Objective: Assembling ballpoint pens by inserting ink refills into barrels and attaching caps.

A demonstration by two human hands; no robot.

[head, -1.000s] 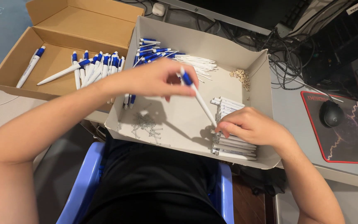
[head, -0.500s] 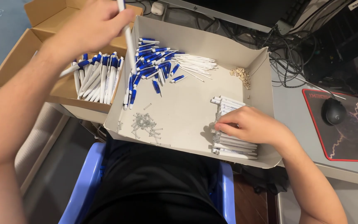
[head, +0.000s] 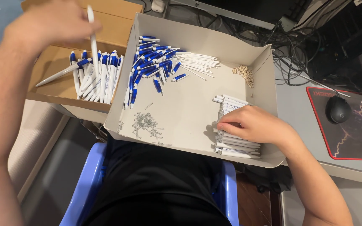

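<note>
My left hand (head: 49, 23) is raised over the brown cardboard box (head: 55, 86) and holds a white pen (head: 92, 35) pointing down toward the row of finished blue-and-white pens (head: 99, 75) in that box. My right hand (head: 254, 123) rests inside the grey cardboard tray (head: 189, 109) on a stack of white pen barrels (head: 231, 146), fingers curled on them. A heap of blue pen parts (head: 151, 62) and thin white refills (head: 200, 62) lies at the tray's far side. Small metal springs (head: 145, 125) are scattered near the front left.
A small pile of tan bits (head: 244, 73) sits at the tray's far right corner. A black mouse (head: 337, 109) rests on a red-edged mouse pad (head: 357, 138) to the right. Tangled black cables (head: 294, 46) lie behind. A blue chair (head: 86, 184) is under me.
My left hand carried the assembled pen from over the tray leftward to above the brown box and lowered it slightly. My right hand stayed on the white barrels.
</note>
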